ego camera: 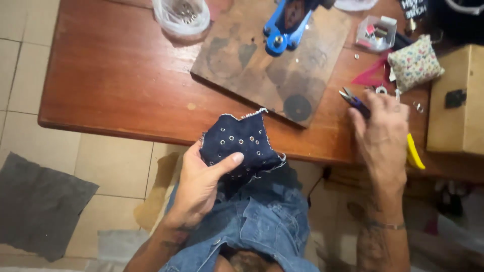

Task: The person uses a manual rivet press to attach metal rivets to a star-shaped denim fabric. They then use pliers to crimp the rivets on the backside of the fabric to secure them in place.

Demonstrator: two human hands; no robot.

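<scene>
Bare tattooed forearms, thin wrist bracelet [388, 226], blue denim shorts [252, 226].

This is a small home sewing or craft workshop, centred on a reddish wooden table [126, 75] standing on a pale tiled floor [116, 161]. On the table lie a worn wooden board [242, 60] carrying a blue eyelet press [285, 25], with a floral pincushion [414, 63], thread snips [355, 100] and a bag of metal eyelets [181, 15] around it.

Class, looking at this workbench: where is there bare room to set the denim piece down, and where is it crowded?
Free: the table left of the wooden board, below the plastic bag. Crowded: right end, around the right hand, snips, pincushion.
</scene>
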